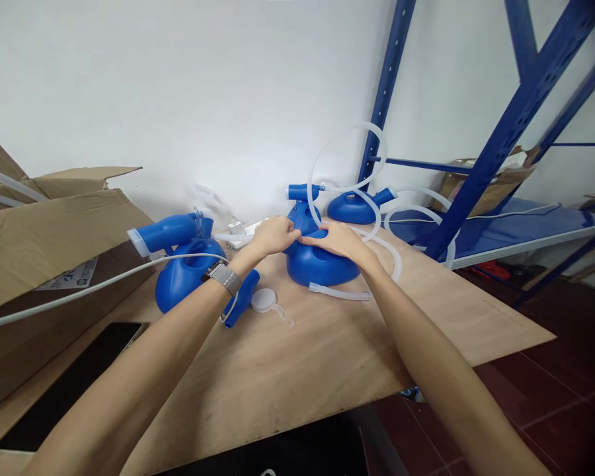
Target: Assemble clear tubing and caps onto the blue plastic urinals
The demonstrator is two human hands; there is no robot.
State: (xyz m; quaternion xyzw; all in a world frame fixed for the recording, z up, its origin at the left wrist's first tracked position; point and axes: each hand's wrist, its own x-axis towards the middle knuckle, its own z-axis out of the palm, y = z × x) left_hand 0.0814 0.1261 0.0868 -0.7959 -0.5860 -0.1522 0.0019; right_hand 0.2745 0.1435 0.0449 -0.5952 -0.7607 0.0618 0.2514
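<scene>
1. Near the far side of the wooden table (277,377), a blue bottle (322,268) rests on its base, close in front of the person; the table carries its weight, so I think both hands are free for fine work.

2. The left hand (276,236) is at the neck side of this bottle. Its fingers are curled, with thumb and forefinger brought together; what is between them I cannot tell.

3. The right hand (341,241) lies over the top, and its thumb and fingers grip the upper part of the blue bottle, probably to keep it from turning against the other hand.

4. A clear hose (384,142) makes a loop standing above the bottle; its own stiffness seems to hold this curve. A short tube (340,293) lies just before the bottle.

5. To the left, a white cap (264,301) with a strap lies flat, within easy reach, I suppose.

6. A second bottle (173,284) stands beside the cardboard box (69,244), partly hidden by the left forearm. A third bottle (352,209) is farther back, near the blue shelf frame (385,86), leaving working space around the hands.
</scene>
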